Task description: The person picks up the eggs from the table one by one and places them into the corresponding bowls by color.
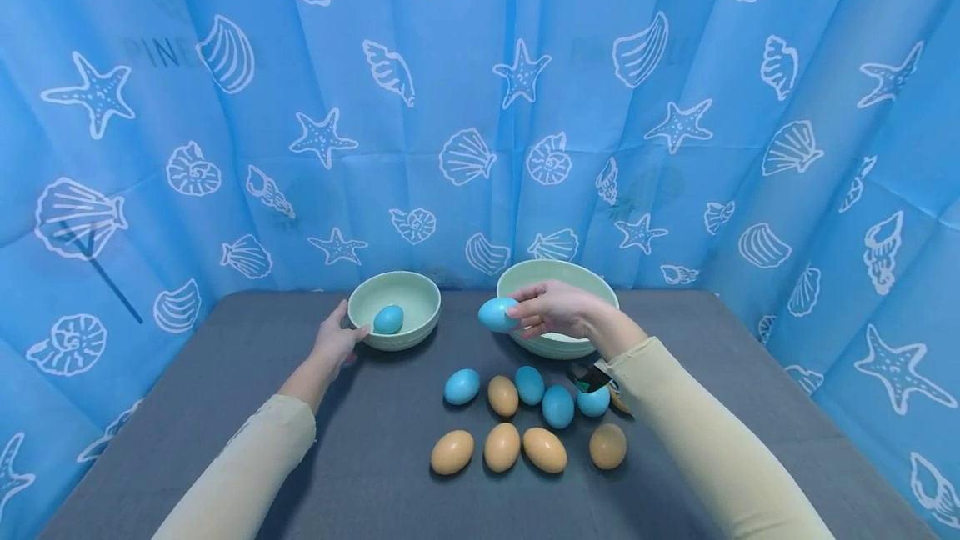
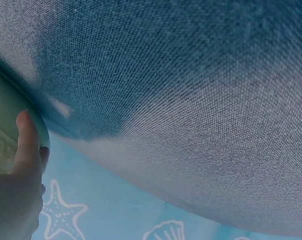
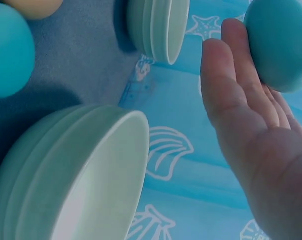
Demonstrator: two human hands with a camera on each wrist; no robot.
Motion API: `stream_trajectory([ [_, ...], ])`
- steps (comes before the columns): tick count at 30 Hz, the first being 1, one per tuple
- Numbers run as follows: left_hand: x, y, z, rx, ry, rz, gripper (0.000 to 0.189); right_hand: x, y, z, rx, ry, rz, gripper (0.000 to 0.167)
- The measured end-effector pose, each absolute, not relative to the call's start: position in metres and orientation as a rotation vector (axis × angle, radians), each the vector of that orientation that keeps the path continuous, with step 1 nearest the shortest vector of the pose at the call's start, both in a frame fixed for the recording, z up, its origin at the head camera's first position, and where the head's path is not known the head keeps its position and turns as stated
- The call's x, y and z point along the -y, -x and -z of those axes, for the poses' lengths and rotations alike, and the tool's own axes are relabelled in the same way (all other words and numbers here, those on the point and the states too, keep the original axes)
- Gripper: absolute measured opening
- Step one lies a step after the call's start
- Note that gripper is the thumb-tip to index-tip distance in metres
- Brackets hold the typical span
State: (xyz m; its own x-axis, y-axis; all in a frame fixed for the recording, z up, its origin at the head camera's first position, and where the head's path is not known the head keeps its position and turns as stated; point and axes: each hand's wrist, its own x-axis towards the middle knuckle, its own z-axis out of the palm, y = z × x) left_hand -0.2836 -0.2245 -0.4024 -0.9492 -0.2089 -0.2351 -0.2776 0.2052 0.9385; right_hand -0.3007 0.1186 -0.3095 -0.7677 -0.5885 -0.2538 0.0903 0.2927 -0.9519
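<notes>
Between fingertips and thumb, my right hand [image 1: 558, 307] holds a blue egg [image 1: 496, 315] in the air, in front of the larger pale green bowl [image 1: 606, 294] and overlapping its left rim in the head view. My left hand [image 1: 337, 340] touches the left side of the smaller pale green bowl [image 1: 427, 319], its thumb and fingers spread along the outside. Inside that bowl lies one blue egg [image 1: 388, 319]. In the left wrist view, a straight digit of the hand [image 2: 28, 155] lies along the outer wall of the bowl [image 2: 8, 115].
Several blue eggs [image 1: 557, 407] and brown eggs [image 1: 502, 447] lie loose on the grey cloth-covered table [image 1: 375, 457], in front of the bowls. The right sleeve [image 1: 682, 415] partly hides one brown egg. A blue shell-print curtain [image 1: 450, 215] hangs behind the table and along its sides.
</notes>
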Motion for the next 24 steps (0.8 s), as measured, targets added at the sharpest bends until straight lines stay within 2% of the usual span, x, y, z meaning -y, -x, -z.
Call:
stream_trajectory([
  [24,0.225,0.286,0.404,-2.405,0.507,-1.863,0.073,-0.068,0.317,0.317,-1.879,0.338,1.659,0.051],
])
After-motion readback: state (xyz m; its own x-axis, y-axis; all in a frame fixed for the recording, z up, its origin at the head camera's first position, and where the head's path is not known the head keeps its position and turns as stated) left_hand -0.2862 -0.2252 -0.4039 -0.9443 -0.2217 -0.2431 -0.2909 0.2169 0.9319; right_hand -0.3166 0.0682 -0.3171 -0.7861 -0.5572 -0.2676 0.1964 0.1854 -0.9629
